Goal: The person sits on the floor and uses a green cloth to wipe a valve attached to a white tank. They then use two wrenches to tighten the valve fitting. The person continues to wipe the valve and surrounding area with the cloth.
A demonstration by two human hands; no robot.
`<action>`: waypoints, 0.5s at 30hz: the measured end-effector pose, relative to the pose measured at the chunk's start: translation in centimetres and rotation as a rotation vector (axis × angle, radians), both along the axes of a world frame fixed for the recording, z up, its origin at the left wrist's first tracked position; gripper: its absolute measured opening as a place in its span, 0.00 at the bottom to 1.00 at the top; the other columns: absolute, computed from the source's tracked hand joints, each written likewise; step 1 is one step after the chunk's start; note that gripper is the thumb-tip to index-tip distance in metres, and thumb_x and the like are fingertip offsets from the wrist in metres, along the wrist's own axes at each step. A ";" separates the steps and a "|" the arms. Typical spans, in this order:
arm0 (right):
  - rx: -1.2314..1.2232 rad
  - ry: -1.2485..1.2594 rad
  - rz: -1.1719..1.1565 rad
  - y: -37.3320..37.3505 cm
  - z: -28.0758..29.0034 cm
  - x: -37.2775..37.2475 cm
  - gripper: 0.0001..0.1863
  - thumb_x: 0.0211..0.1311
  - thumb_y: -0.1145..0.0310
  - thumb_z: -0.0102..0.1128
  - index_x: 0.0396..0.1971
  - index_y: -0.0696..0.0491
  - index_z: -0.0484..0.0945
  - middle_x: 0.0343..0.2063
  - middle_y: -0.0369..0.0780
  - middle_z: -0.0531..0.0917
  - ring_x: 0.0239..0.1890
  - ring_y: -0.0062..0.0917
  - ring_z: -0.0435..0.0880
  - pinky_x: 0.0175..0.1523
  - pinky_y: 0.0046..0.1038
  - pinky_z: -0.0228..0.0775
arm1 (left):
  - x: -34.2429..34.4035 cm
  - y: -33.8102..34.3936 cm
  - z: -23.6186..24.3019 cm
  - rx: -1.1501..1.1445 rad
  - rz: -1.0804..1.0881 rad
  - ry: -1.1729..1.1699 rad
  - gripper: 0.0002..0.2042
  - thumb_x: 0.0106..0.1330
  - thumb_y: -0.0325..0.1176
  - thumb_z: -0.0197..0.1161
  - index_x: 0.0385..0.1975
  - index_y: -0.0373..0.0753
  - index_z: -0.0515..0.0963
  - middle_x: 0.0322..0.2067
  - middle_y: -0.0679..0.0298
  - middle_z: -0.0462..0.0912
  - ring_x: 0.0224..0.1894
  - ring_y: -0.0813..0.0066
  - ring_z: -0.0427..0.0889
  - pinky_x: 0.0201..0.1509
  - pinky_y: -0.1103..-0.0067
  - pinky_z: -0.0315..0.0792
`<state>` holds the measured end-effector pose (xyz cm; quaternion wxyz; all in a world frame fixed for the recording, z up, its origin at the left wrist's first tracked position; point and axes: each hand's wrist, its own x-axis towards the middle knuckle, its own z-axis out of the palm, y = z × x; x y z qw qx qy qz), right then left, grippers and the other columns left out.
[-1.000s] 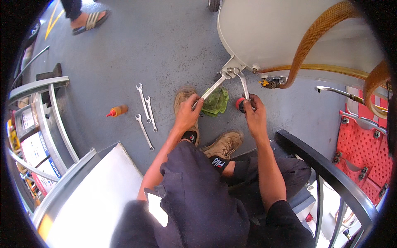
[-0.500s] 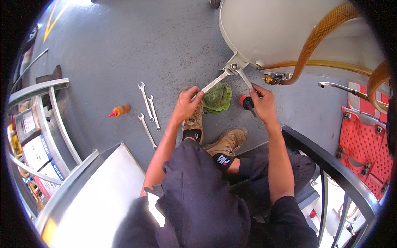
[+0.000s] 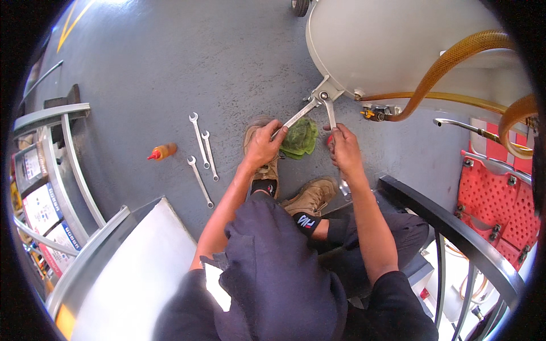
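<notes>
My left hand [image 3: 263, 145] grips a long silver spanner [image 3: 301, 113], angled up to a bolt [image 3: 323, 95] on a bracket [image 3: 334, 86] of the pale grey tank. My right hand [image 3: 345, 149] is closed on a second spanner [image 3: 330, 112], which runs down from the same bolt; part of it shows below my fingers. A crumpled green cloth [image 3: 301, 139] lies on the floor between my hands. A small red object [image 3: 330, 140] is mostly hidden behind my right hand. Left of my shoes lie several loose spanners [image 3: 199, 182] and an amber bottle [image 3: 164, 150] with a red tip.
Amber hoses [image 3: 438, 68] and a brass valve [image 3: 372, 113] sit along the tank [image 3: 387, 34]. A black railing [image 3: 466, 250] is at lower right, red perforated panels [image 3: 489, 193] beyond. Metal racking [image 3: 82, 182] with boxes and a white ledge [image 3: 131, 261] stand at left.
My right-hand spanner swung out to the right, then back to nearly upright, covering most of the red object. Another person's sandalled foot at top left has left the view.
</notes>
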<state>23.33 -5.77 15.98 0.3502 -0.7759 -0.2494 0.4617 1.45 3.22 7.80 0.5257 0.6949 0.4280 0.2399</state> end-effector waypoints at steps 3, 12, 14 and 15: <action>-0.040 0.309 -0.181 0.5 2.1 -2.1 0.15 0.79 0.57 0.45 0.49 0.47 0.79 0.20 0.31 0.68 0.16 0.12 0.61 0.18 0.19 0.52 | 0.2 -0.6 0.2 0.011 0.034 -0.006 0.14 0.76 0.40 0.60 0.39 0.33 0.78 0.25 0.49 0.80 0.26 0.57 0.80 0.32 0.66 0.71; 0.131 0.570 -0.573 3.6 0.8 -9.4 0.12 0.76 0.56 0.43 0.38 0.48 0.70 0.19 0.30 0.65 0.14 0.12 0.59 0.16 0.21 0.49 | 0.5 -1.2 0.1 0.037 0.056 0.011 0.13 0.76 0.39 0.61 0.41 0.34 0.78 0.27 0.45 0.82 0.28 0.45 0.82 0.32 0.62 0.71; 0.067 0.496 -0.526 3.0 2.1 -8.2 0.12 0.76 0.56 0.44 0.37 0.48 0.70 0.18 0.30 0.66 0.13 0.13 0.59 0.16 0.21 0.49 | 0.2 -1.2 -0.2 0.027 0.033 -0.006 0.13 0.76 0.39 0.60 0.42 0.34 0.78 0.27 0.44 0.82 0.28 0.44 0.82 0.32 0.61 0.71; 0.034 0.456 -0.498 2.4 2.8 -6.9 0.13 0.75 0.55 0.44 0.37 0.48 0.70 0.18 0.30 0.66 0.13 0.13 0.59 0.16 0.21 0.49 | 0.2 -1.3 -0.5 0.034 0.037 -0.009 0.13 0.76 0.39 0.60 0.42 0.34 0.78 0.26 0.44 0.82 0.27 0.44 0.81 0.32 0.61 0.71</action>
